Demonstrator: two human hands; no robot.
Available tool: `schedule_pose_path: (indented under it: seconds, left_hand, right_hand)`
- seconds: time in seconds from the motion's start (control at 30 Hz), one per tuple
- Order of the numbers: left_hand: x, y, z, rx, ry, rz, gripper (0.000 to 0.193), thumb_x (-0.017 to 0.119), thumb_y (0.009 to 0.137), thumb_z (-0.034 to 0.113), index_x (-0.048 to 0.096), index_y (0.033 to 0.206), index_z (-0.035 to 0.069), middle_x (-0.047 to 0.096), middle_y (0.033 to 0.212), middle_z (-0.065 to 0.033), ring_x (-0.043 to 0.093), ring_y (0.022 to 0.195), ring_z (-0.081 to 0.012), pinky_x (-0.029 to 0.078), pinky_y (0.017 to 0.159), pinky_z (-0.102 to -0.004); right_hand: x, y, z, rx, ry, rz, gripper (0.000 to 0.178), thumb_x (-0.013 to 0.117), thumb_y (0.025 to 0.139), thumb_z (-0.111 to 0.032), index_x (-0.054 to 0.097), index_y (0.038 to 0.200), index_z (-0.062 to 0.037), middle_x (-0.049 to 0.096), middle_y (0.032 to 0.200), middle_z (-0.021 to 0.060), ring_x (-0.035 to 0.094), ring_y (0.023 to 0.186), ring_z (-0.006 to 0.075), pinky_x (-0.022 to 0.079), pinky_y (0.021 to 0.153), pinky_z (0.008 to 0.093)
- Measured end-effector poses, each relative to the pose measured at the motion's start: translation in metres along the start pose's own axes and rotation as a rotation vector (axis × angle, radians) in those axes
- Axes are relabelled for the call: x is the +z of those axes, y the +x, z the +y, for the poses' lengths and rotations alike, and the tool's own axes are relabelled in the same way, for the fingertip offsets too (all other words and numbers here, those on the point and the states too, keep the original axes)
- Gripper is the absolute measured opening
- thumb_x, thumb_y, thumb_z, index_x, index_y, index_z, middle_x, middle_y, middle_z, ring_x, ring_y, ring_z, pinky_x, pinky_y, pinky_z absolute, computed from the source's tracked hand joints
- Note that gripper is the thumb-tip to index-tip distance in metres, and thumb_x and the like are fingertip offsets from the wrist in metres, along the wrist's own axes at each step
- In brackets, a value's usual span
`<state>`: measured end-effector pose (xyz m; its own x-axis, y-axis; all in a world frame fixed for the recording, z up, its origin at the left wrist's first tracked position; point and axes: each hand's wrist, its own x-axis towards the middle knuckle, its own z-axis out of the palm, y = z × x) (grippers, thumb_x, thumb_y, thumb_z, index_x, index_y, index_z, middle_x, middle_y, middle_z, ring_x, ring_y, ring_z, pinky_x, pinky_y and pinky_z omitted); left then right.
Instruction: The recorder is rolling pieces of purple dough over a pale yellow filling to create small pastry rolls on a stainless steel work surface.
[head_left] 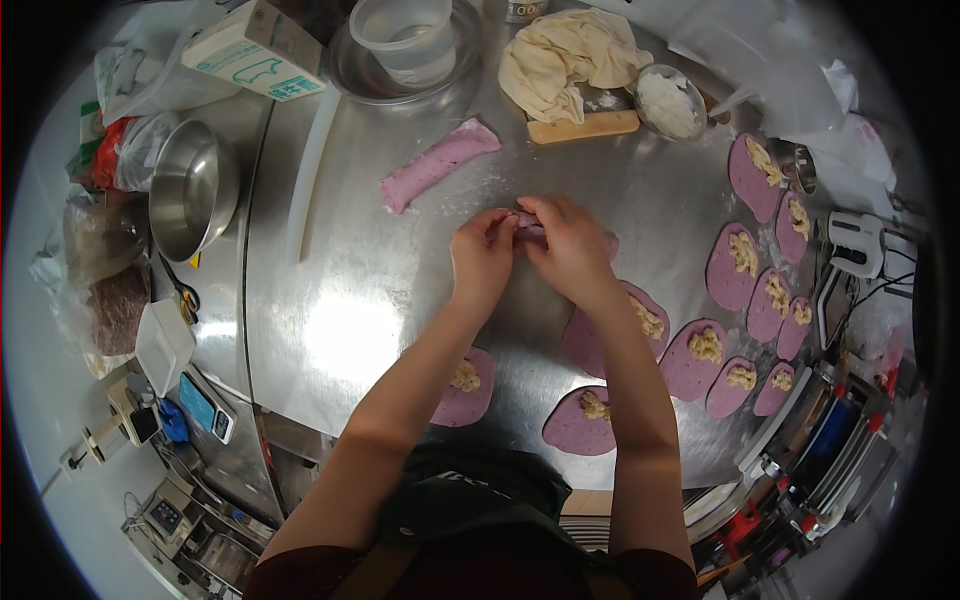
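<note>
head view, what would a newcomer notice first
Probably the flat purple dough pieces topped with pale yellow filling, mostly across the right side of the metal table. Near the middle, the left hand and right hand pinch another purple dough piece. Beyond them, leftward, lies a purple dough roll.

The person I see wears a dark maroon top with short sleeves (655, 572), under a blackish-green apron (480, 515) bearing a small pale print (475, 483), a round stud (406, 531) and, at left, a brown strap (372, 577). Left hand (481, 258) and right hand (572, 248) are bare.
</note>
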<state>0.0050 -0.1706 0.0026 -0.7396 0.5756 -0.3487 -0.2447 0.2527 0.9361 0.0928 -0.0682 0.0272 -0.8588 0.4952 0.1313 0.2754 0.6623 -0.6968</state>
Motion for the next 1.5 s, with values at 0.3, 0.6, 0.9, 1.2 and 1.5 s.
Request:
schedule_pose_path:
  seconds: [0.3,0.6,0.9,1.2,1.5]
  left_hand:
    - [-0.003,0.003,0.0,0.104,0.1,-0.084,0.015,0.059,0.092,0.003,0.064,0.102,-0.008,0.07,0.087,-0.0129,0.068,0.076,-0.016,0.057,0.066,-0.0269]
    - [-0.003,0.002,-0.008,0.223,0.18,0.0,0.015,0.061,0.09,0.001,0.066,0.102,-0.007,0.068,0.083,-0.0156,0.069,0.07,-0.0188,0.058,0.061,-0.029]
    - [-0.004,0.006,-0.009,0.268,0.18,-0.006,0.017,0.061,0.091,0.004,0.066,0.106,-0.004,0.068,0.085,-0.0161,0.069,0.069,-0.0203,0.058,0.061,-0.0297]
    - [-0.006,-0.001,0.003,0.076,0.206,-0.05,0.018,0.062,0.09,0.004,0.067,0.105,-0.003,0.067,0.083,-0.0154,0.067,0.066,-0.0225,0.054,0.056,-0.031]
    - [-0.025,0.024,0.011,0.608,0.527,-0.262,0.02,0.065,0.084,0.006,0.07,0.103,0.002,0.063,0.087,-0.0162,0.062,0.08,-0.0317,0.05,0.072,-0.0396]
  right_hand:
    - [0.002,-0.008,0.0,-0.025,-0.041,0.105,0.035,0.07,0.068,-0.004,0.062,0.101,-0.0047,0.063,0.094,0.011,0.061,0.092,0.0319,0.048,0.081,0.0426]
    - [0.006,-0.009,0.002,-0.044,-0.019,0.135,0.032,0.072,0.068,-0.004,0.065,0.099,-0.0039,0.064,0.095,0.0097,0.062,0.09,0.0308,0.049,0.081,0.0419]
    - [0.006,-0.009,0.001,-0.045,-0.018,0.163,0.03,0.073,0.068,-0.004,0.066,0.097,-0.0041,0.064,0.094,0.0083,0.062,0.09,0.0295,0.048,0.082,0.0414]
    - [0.0,-0.014,0.003,-0.003,-0.051,0.192,0.046,0.076,0.067,-0.01,0.062,0.11,-0.0025,0.066,0.098,0.0107,0.062,0.092,0.0312,0.047,0.083,0.0429]
    - [-0.002,-0.02,0.007,0.017,-0.094,0.162,0.038,0.075,0.073,-0.018,0.064,0.107,-0.0039,0.065,0.096,0.0081,0.061,0.09,0.0284,0.046,0.083,0.0421]
